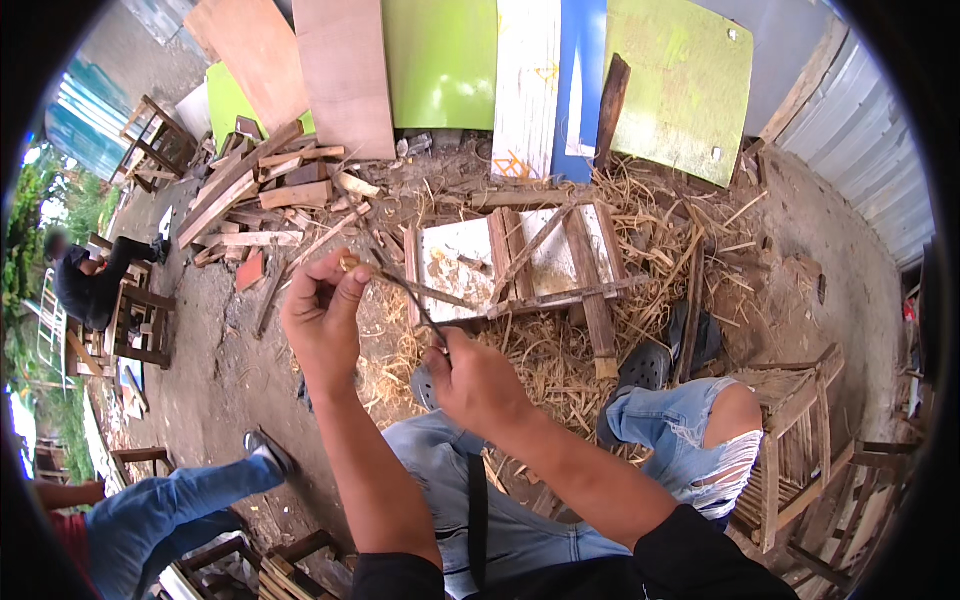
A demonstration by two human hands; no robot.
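Raised in front of me, my left hand pinches a small yellowish-brown curled piece between thumb and fingertips. My right hand, lower and to the right, is closed round a thin dark blade-like tool. The tool slants up and left, and its far end reaches close to the piece in my left fingers; I cannot tell whether they touch. Beyond my hands stands a low wooden bench with a stained white top and crossing wooden bars.
Long pale shavings surround the bench. Scrap wood is piled at far left, and coloured panels lean along the back. A slatted wooden chair stands at right. One person sits at left; another's jeans-clad leg extends in lower left.
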